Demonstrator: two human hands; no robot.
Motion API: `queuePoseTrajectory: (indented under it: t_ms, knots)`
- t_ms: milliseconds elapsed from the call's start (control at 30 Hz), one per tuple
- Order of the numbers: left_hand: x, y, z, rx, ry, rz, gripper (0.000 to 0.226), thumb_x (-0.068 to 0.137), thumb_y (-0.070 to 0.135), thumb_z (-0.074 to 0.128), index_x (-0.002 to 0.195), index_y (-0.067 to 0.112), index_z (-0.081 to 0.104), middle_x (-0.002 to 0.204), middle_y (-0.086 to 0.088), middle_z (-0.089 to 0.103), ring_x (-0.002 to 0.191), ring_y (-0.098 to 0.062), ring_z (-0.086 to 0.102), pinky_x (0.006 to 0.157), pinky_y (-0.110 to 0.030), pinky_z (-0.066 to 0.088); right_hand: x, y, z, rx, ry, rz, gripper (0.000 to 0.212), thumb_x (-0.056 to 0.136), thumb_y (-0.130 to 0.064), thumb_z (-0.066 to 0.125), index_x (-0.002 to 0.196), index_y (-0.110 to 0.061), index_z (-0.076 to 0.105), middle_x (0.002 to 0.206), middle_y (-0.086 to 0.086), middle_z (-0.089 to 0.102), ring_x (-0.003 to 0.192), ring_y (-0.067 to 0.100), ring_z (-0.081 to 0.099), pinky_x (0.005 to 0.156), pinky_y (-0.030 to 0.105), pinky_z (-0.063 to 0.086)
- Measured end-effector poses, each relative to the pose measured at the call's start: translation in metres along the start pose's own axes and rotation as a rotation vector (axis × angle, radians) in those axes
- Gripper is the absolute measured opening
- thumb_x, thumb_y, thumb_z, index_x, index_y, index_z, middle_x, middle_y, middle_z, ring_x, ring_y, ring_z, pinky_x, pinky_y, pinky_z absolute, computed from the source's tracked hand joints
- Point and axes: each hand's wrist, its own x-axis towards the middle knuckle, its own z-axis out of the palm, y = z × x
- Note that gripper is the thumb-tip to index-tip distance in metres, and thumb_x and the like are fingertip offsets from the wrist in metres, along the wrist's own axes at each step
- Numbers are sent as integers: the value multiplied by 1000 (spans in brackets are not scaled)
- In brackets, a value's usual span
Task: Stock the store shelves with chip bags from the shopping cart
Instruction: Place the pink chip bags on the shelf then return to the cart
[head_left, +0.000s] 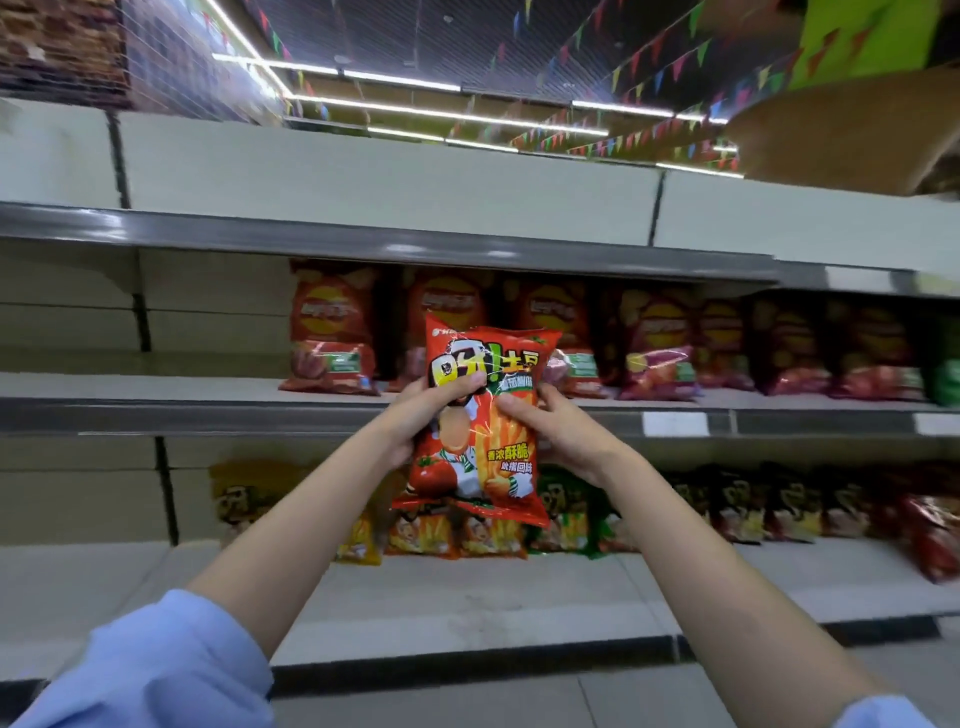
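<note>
I hold one red chip bag (485, 431) upright in front of the shelves, at the height of the middle shelf's front edge. My left hand (423, 415) grips its left side, thumb across the front print. My right hand (553, 431) grips its right side, thumb on the front. Behind it, a row of red chip bags (332, 332) stands on the middle shelf (156, 415). On the lower shelf (467, 597) stand yellow, orange, green and dark bags (563, 514). The shopping cart is out of view.
The left parts of the middle and lower shelves are bare, and the top shelf (363, 234) shows no goods. More red bags (935, 535) lie at the far right of the lower shelf. Another person's arm (841, 135) reaches in at the top right.
</note>
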Motion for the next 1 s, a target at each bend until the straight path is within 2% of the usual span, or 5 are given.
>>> queuePoseTrajectory:
  t_ms: [133, 267, 367, 800, 1000]
  knots:
    - [-7, -28, 67, -62, -74, -54, 38, 80, 31, 70, 114, 14, 64, 98, -7, 75, 84, -21, 72, 69, -30, 58, -46, 27, -45, 45, 98, 20, 41, 84, -38, 69, 117, -28, 48, 112, 1, 68, 99, 18, 68, 88, 38, 55]
    - [-16, -57, 128, -121, -136, -101, 33, 84, 28, 68, 114, 14, 63, 93, -4, 76, 79, -18, 73, 62, -27, 57, -89, 54, -89, 51, 185, 79, 51, 86, -36, 69, 127, -21, 42, 112, 3, 67, 97, 19, 68, 79, 35, 56]
    - [-14, -76, 167, -124, -199, -151, 38, 83, 30, 70, 117, 14, 62, 100, -7, 74, 86, -22, 72, 72, -33, 59, -115, 75, -119, 51, 268, 134, 60, 85, -39, 68, 133, -19, 38, 112, 2, 66, 96, 17, 67, 73, 32, 53]
    - [79, -166, 360, -108, -528, -294, 46, 79, 28, 74, 120, 13, 58, 100, -8, 74, 86, -24, 72, 68, -32, 58, -176, 165, -285, 76, 595, 280, 54, 84, -39, 69, 127, -24, 40, 114, 4, 67, 105, 24, 65, 99, 49, 48]
    - [139, -191, 448, -142, -646, -306, 39, 78, 30, 74, 112, 16, 61, 90, -2, 76, 80, -19, 73, 66, -30, 58, -175, 186, -373, 54, 691, 330, 50, 87, -37, 67, 128, -24, 42, 111, 3, 68, 100, 21, 67, 78, 34, 54]
